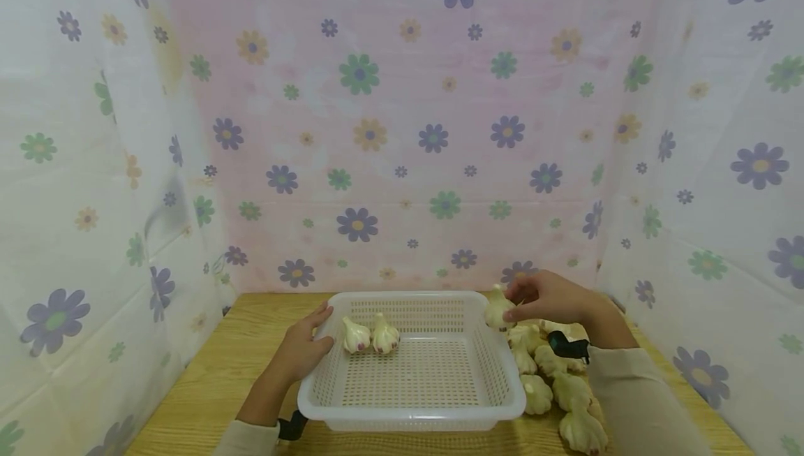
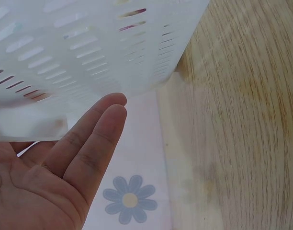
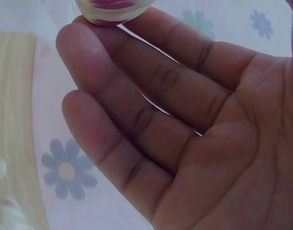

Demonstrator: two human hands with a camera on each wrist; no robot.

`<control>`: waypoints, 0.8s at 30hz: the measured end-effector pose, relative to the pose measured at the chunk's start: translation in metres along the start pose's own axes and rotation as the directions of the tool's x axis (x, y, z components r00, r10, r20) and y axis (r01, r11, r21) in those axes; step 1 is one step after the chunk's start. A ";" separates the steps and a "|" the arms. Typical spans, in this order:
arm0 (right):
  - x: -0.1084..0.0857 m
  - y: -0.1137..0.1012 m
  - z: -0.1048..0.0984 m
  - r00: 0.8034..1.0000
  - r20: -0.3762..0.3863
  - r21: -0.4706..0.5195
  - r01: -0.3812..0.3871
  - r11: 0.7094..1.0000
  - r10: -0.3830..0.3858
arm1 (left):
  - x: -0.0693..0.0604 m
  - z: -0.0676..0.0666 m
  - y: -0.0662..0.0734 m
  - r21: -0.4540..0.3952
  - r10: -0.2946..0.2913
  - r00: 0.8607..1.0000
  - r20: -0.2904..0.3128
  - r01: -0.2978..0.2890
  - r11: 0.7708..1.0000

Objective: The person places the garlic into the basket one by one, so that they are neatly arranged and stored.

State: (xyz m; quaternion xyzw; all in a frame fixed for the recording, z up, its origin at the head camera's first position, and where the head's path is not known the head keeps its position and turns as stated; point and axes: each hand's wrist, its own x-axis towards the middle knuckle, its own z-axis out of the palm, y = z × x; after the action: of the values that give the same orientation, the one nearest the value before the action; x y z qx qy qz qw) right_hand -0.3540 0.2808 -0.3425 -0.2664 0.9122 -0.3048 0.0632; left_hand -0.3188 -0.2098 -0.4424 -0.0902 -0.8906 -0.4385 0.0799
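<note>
A white plastic basket (image 1: 414, 414) with slotted walls stands on the wooden table. Two garlic bulbs (image 1: 386, 334) sit side by side inside it at the back left. My left hand (image 1: 301, 348) holds the basket's left rim, thumb over the edge and fingers along the outside wall; in the left wrist view two fingers (image 2: 96, 148) lie straight beside that wall. Above the back right corner, my right hand (image 1: 555, 297) pinches another garlic bulb (image 1: 497, 308) between thumb and fingertips. Only that bulb's purple-streaked underside shows in the right wrist view.
More garlic bulbs (image 1: 583, 431) lie heaped on the table right of the basket, partly hidden by the right forearm. A flowered cloth (image 1: 402, 246) hangs behind the table and along both sides. Wood-grain tabletop (image 1: 232, 344) shows at the left.
</note>
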 end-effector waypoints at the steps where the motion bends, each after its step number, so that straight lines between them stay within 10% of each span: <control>1: 0.003 -0.003 0.001 1.000 0.000 -0.004 0.000 1.000 0.000 | 0.000 0.000 0.000 0.000 -0.003 1.000 -0.001 0.003 1.000; 24: 0.062 -0.033 0.040 0.998 0.053 0.075 0.017 0.997 -0.021 | 0.000 -0.001 0.001 -0.001 0.004 1.000 -0.003 -0.004 1.000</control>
State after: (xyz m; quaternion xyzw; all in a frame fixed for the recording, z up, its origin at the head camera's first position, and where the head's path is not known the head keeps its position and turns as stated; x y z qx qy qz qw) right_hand -0.3810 0.2047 -0.3522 -0.2803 0.8957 -0.3319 0.0945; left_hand -0.3184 -0.2099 -0.4411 -0.0914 -0.8901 -0.4389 0.0820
